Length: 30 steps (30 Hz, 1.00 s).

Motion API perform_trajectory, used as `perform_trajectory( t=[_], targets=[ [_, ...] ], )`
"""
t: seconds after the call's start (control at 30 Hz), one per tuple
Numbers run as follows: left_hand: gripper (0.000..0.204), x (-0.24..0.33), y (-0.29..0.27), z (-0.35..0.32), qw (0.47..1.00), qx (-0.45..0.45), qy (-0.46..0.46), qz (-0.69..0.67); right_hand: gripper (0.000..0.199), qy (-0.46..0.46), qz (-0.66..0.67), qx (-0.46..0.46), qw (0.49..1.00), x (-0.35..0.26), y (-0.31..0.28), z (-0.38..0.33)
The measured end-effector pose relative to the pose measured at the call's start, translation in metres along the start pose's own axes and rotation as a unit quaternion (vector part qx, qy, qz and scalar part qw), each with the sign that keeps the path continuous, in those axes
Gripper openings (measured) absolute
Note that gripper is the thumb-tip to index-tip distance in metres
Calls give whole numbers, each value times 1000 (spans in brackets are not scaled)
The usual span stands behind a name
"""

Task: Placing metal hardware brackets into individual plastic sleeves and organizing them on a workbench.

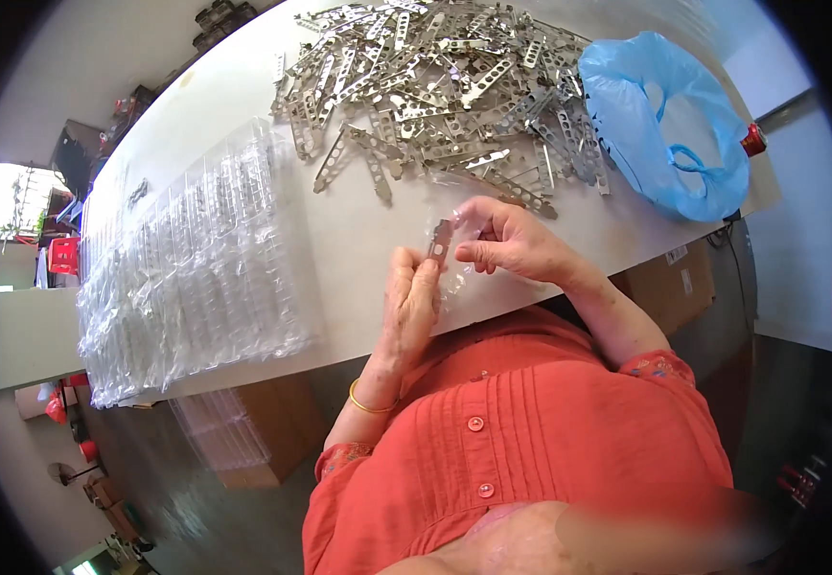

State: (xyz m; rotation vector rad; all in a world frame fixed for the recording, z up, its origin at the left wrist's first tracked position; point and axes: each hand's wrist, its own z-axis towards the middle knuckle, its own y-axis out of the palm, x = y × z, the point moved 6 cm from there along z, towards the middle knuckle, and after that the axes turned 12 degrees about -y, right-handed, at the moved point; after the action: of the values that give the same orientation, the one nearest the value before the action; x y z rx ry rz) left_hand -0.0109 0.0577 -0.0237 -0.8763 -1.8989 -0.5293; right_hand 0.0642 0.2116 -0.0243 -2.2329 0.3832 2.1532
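A white table [358, 240] carries rows of clear plastic packets [196, 259] on the left, a big heap of metal strips [445, 77] at the far side, and a blue plastic bag [665, 125] whose contents I cannot tell. Above the near edge, the left hand [411, 307] and right hand [507, 240] pinch one metal strip [441, 240] and a small clear bag [454, 283] between pressed fingertips.

Hands: two, left hand [410, 305] and right hand [504, 240]
Metal strip held [440, 240]: one
Loose metal strips in pile [445, 86]: too many to count
Blue plastic bag [665, 125]: one
Clear bagged packs [196, 259]: many, uncountable
Gold bangle [370, 404]: one
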Motion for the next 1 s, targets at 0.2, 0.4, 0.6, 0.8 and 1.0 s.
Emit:
perform_trajectory(
  t=[0.2,0.4,0.6,0.8,1.0],
  targets=[
    [23,0,15,0,994,-98,-36,-10,32,-24,31,-18,999,-13,4,-6],
    [26,11,19,-11,995,-90,-26,-42,31,-33,81,-75,993,-13,9,-10],
    [26,-3,10,-8,992,-98,-33,-76,40,-12,-1,-71,997,-16,11,-8],
    [27,-2,7,-5,989,-33,-46,-139,52,-205,-219,73,951,-85,-26,-36],
    [25,-14,10,6,989,-49,-38,-135,93,-581,-3,-148,800,-202,37,-86]
  ],
)
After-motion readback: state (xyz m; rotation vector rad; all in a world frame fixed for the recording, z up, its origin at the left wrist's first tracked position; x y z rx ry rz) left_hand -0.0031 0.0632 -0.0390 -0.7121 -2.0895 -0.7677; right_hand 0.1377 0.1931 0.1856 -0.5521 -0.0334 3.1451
